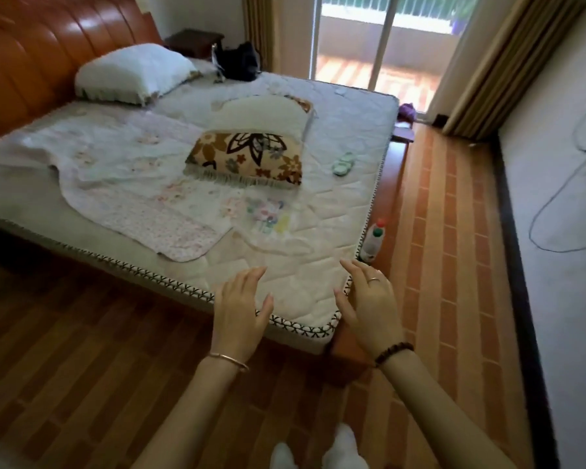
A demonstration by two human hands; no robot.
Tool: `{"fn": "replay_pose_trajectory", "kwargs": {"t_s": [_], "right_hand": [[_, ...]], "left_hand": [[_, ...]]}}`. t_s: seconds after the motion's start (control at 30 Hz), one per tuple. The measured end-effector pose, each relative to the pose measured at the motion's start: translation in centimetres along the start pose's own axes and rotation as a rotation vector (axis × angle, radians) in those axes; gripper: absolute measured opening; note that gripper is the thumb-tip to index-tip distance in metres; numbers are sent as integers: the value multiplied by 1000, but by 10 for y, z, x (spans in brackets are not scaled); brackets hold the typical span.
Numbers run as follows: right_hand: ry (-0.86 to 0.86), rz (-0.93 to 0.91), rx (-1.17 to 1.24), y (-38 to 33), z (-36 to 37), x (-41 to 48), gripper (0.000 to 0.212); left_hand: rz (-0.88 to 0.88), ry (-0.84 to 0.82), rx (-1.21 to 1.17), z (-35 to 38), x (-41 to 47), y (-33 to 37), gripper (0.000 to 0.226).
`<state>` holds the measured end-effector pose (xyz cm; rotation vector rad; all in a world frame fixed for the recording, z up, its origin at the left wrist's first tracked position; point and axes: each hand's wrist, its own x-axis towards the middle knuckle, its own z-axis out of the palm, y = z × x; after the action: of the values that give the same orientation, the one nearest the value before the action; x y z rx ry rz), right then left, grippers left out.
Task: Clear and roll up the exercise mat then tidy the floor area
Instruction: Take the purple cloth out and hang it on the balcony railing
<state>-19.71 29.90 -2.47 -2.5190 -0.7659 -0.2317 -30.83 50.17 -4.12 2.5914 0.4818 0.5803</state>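
The quilted mat, edged with cross-stitched trim, lies flat on the bed base. Its near corner sits at 6 o'clock from the frame centre. No other mat is visible, so it is judged to be the task item.

The left hand and right hand hang at that corner, one on each side. Both have their fingers spread and relaxed and grip nothing. Contact with the trim cannot be confirmed. This placement suits a two-handed grip on the corner, where a roll would start.

The mat is not yet clear:
- A floral pillow lies at 12 o'clock from the hands, with a cream cushion just behind it.
- A thin printed blanket is spread at 10 o'clock.
- A small green object, too blurred to identify, lies at 1 o'clock near the right edge.
- A white pillow and a black bag lie at the far end, at 11 and 12 o'clock.

These items would block rolling and probably need removal first.

A white bottle with a red cap stands on the floor at 1 o'clock from the right hand, just beside the mat edge. It could tip over if the edge is pulled.
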Motion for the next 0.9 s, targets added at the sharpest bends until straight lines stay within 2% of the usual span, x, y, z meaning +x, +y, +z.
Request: {"fn": "replay_pose_trajectory", "kwargs": {"t_s": [0.2, 0.53, 0.67, 0.9], "right_hand": [[69, 205, -72, 85, -51, -33, 47], [149, 449, -85, 219, -132, -73, 47], [140, 514, -153, 267, -162, -81, 48], [187, 566, -101, 348, -190, -67, 47]], "left_hand": [[163, -113, -57, 58, 20, 91, 49], [372, -166, -174, 157, 35, 245, 46], [426, -196, -152, 193, 45, 291, 46], [490, -217, -146, 242, 84, 358, 45]]}}
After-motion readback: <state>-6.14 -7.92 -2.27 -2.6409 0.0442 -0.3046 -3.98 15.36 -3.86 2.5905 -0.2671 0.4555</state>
